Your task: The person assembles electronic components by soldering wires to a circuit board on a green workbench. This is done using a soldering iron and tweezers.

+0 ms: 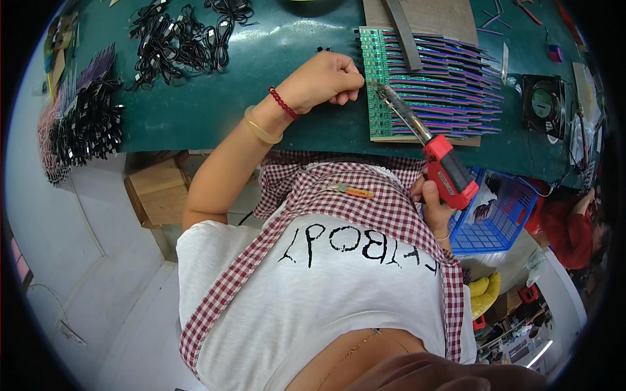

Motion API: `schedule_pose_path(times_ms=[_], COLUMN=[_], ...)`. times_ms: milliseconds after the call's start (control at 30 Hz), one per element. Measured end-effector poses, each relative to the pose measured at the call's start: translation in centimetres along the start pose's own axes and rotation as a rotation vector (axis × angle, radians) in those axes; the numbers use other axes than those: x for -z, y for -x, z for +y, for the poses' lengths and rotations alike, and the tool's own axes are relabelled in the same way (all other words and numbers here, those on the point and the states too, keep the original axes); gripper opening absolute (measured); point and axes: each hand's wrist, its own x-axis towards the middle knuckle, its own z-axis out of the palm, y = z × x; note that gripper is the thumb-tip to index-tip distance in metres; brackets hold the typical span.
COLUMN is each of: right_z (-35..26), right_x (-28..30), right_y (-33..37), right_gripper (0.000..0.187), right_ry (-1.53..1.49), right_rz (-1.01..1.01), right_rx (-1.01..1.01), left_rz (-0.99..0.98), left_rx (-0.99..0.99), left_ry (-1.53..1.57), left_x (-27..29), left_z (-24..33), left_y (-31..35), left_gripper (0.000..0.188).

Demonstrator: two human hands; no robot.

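My left hand (pixel 330 79), with a dark red bead bracelet and a pale bangle on the wrist, is closed in a pinch at the left edge of a green circuit board panel (pixel 376 122). What its fingertips hold is too small to make out. My right hand (pixel 433 204) grips the red and black handle of a soldering iron (pixel 450 173). The metal tip of the iron points up and left and reaches the panel beside my left fingertips. Rows of thin multicoloured wires (pixel 450 85) run rightward from the panel. A grey bar (pixel 405 39) lies across the wires.
Cardboard (pixel 450 16) lies under the panel on the green table (pixel 261 72). Black cable bundles (pixel 179 45) lie at the far left, more cables (pixel 85 124) at the left edge. A small fan (pixel 543 104) stands right; a blue basket (pixel 486 234) sits below the table.
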Motion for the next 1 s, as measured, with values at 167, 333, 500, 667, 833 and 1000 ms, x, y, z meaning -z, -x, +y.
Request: schedule_pose_path(times_ms=[167, 333, 500, 667, 833, 1000], right_z=[-0.8, -1.0, -1.0, -1.2, -1.3, -1.5], right_x=[0.0, 0.0, 0.0, 0.3, 0.4, 0.3], right_y=[-0.3, -0.4, -0.6, -1.0, -1.4, -1.7], right_gripper=[0.041, 0.042, 0.044, 0.044, 0.042, 0.042], right_ry=[-0.105, -0.073, -0.094, -0.133, -0.18, -0.226], right_rz=[0.005, -0.007, 0.018, 0.067, 0.074, 0.1], right_rx=[0.03, 0.06, 0.102, 0.139, 0.18, 0.213], left_rz=[0.007, 0.008, 0.032, 0.437, 0.67, 0.684], left_rx=[0.001, 0.019, -0.022, -0.353, -0.431, -0.467], left_ry=[0.003, 0.007, -0.112, -0.814, -1.123, -1.135], left_x=[0.0, -0.1, -0.3, 1.3, 1.7, 1.7], left_z=[0.0, 0.1, 0.7, 0.0, -0.2, -0.5], left_y=[0.0, 0.0, 0.8, 0.8, -0.1, 0.1], left_gripper=[0.015, 0.015, 0.016, 0.02, 0.018, 0.014])
